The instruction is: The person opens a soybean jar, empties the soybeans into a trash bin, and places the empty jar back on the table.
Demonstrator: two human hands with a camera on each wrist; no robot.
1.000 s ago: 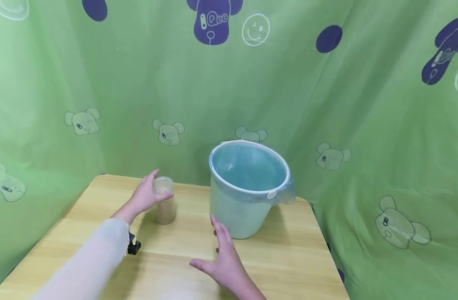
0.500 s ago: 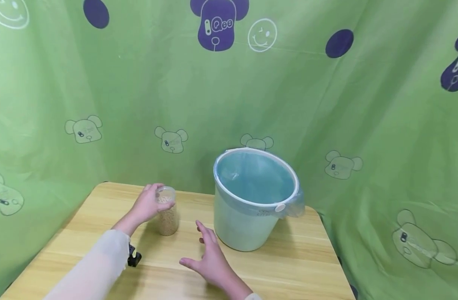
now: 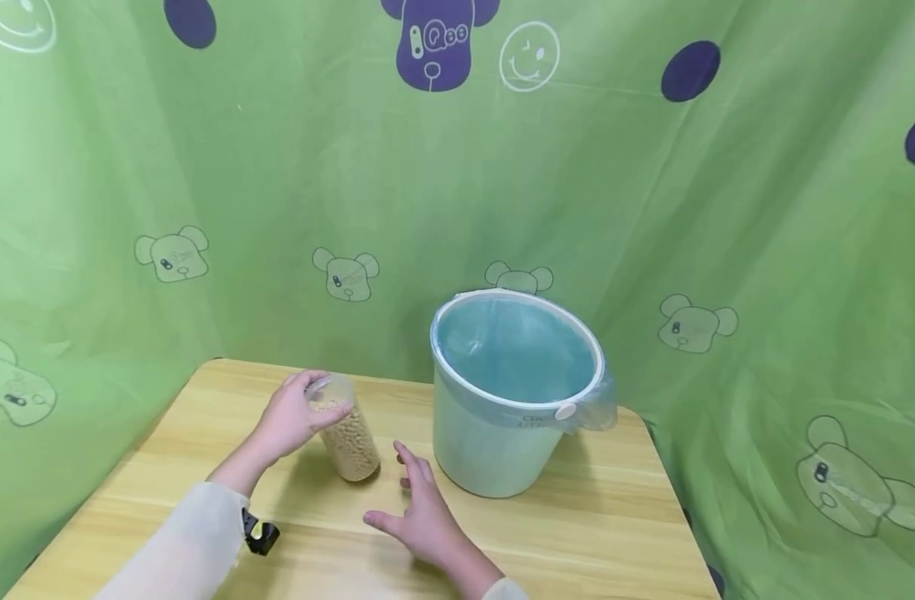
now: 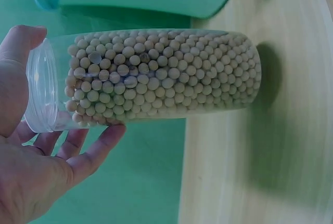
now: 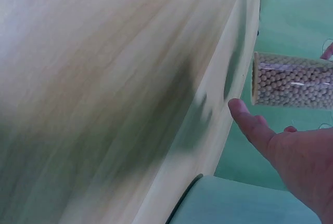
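My left hand (image 3: 288, 421) grips a clear plastic jar (image 3: 351, 444) round its upper end, with the thumb on one side and the fingers on the other. Small beige balls (image 4: 166, 73) fill most of it. No lid can be made out on the top. In the head view the jar leans, its base toward the right hand and seemingly just off the tabletop. My right hand (image 3: 426, 517) is held over the table with thumb and fingers spread, touching nothing. It is between the jar and a pale green bucket (image 3: 487, 454).
A bluish clear liner bag (image 3: 597, 407) covers the bucket's inside and bunches outside its rim at the right. The wooden table (image 3: 592, 550) has its back edge close to a green printed curtain (image 3: 292, 167). A black wrist mount (image 3: 261, 533) sticks out below the left wrist.
The jar stood upright at first; its base has now swung right and toward me in the left hand's grip. My right hand has shifted left, away from the bucket. The head view has moved slightly.
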